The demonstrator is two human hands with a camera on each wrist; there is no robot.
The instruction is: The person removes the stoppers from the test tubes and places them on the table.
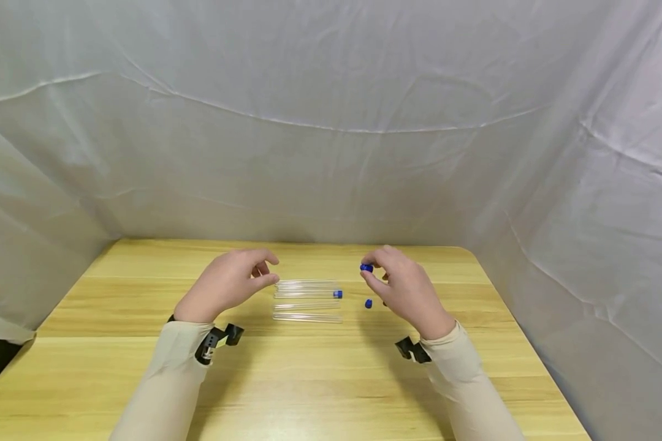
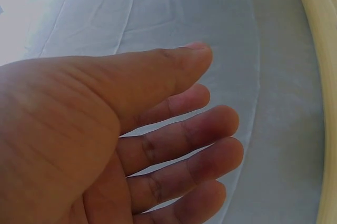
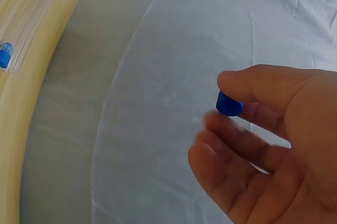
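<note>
Several clear test tubes (image 1: pixel 308 300) lie side by side on the wooden table (image 1: pixel 309 380), one with a blue cap (image 1: pixel 338 294) on its right end. My right hand (image 1: pixel 405 288) pinches a small blue cap (image 1: pixel 366 267) between thumb and forefinger, above the table to the right of the tubes; the right wrist view shows that blue cap (image 3: pixel 229 105) at the fingertips. Another loose blue cap (image 1: pixel 368 303) lies on the table just below it. My left hand (image 1: pixel 228 282) hovers at the tubes' left ends, fingers loosely curved and holding nothing; the left hand (image 2: pixel 105 145) fills the left wrist view.
White cloth (image 1: pixel 331 122) hangs behind the table and along both sides. The table's rounded right corner (image 1: pixel 463 251) lies near the right hand. A capped tube (image 3: pixel 6 55) shows at the left edge of the right wrist view.
</note>
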